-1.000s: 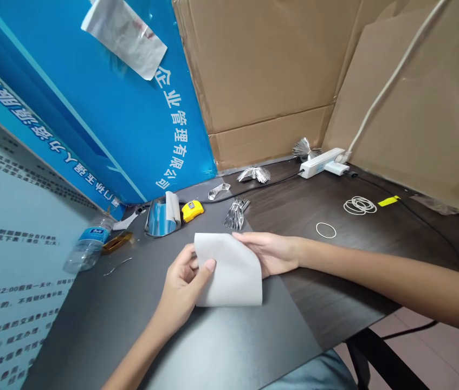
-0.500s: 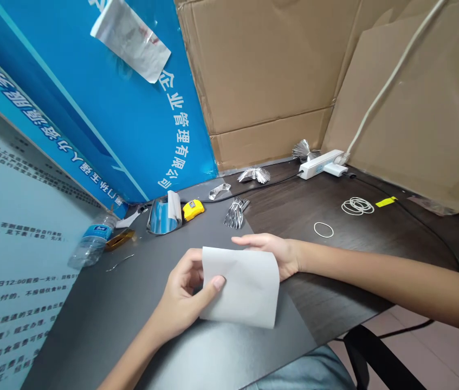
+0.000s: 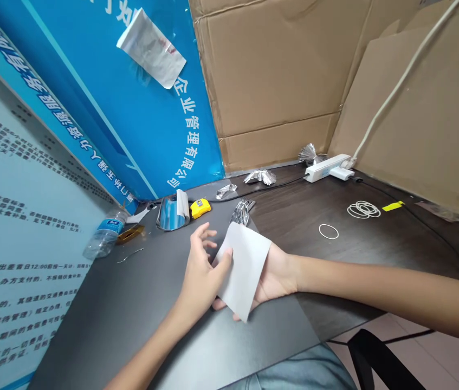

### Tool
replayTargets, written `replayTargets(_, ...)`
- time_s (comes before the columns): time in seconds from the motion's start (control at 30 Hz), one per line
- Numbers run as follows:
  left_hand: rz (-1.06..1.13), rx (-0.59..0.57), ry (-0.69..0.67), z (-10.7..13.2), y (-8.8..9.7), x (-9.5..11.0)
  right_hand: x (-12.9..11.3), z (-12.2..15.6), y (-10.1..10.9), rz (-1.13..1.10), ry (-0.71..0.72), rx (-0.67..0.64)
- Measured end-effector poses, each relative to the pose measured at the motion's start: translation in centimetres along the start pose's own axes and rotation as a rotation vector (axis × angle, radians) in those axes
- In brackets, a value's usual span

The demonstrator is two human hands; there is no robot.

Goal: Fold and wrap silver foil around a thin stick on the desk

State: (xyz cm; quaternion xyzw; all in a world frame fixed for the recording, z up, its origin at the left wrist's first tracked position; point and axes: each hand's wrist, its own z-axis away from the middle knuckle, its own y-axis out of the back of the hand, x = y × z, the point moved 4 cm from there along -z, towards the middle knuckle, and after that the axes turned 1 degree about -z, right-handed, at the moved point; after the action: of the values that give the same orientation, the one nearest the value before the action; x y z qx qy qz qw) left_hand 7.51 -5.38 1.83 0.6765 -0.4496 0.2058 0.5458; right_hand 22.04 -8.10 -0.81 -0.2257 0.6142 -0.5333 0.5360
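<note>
Blue lettered panel (image 3: 143,124), brown cardboard wall (image 3: 270,70), dark desk (image 3: 294,208), pinkish floor (image 3: 424,357).

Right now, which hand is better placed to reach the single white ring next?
Probably the right hand: it is nearer the white ring, though beneath the pale sheet. The left hand, thumb atop the sheet, is farther.

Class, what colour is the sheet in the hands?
The sheet is plain pale grey, best seen in the head view.
</note>
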Motion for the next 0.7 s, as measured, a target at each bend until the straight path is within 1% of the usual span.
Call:
replayTargets(0.03,-0.074,0.049,-0.097,0.0,0.1,0.2,0.1,0.0,0.1,-0.021,0.048,0.027)
replayTargets(0.07,-0.136,0.067,-0.210,0.0,0.2,0.5,0.1,0.0,0.2,-0.040,0.095,0.053)
replayTargets(0.1,-0.183,0.048,-0.326,0.0,0.1,0.9,0.2,0.0,0.2,-0.056,0.140,0.077)
replayTargets(0.17,-0.243,-0.062,-0.530,0.3,-0.2,1.4,0.2,0.2,0.1,-0.079,0.217,0.121)
replayTargets(0.23,-0.280,-0.180,-0.636,0.6,-0.5,1.7,0.2,0.4,-0.2,-0.104,0.272,0.145)
replayTargets(0.3,-0.306,-0.249,-0.668,0.9,-0.6,1.9,0.0,0.6,-0.4,-0.140,0.298,0.143)
replayTargets(0.37,-0.317,-0.272,-0.684,1.1,-0.5,2.3,-0.1,0.7,-0.5,-0.173,0.312,0.128)
replayTargets(0.53,-0.302,-0.236,-0.780,1.4,-0.2,3.3,-0.5,0.8,-0.6,-0.164,0.403,0.102)
replayTargets(0.57,-0.303,-0.228,-0.795,1.5,-0.2,3.3,-0.5,0.8,-0.6,-0.146,0.426,0.114)
replayTargets(0.63,-0.302,-0.193,-0.795,1.5,-0.1,3.2,-0.7,0.9,-0.4,-0.102,0.470,0.196)
replayTargets(0.7,-0.267,-0.113,-0.731,1.3,0.1,2.8,-1.1,1.1,-0.2,-0.046,0.528,0.324)
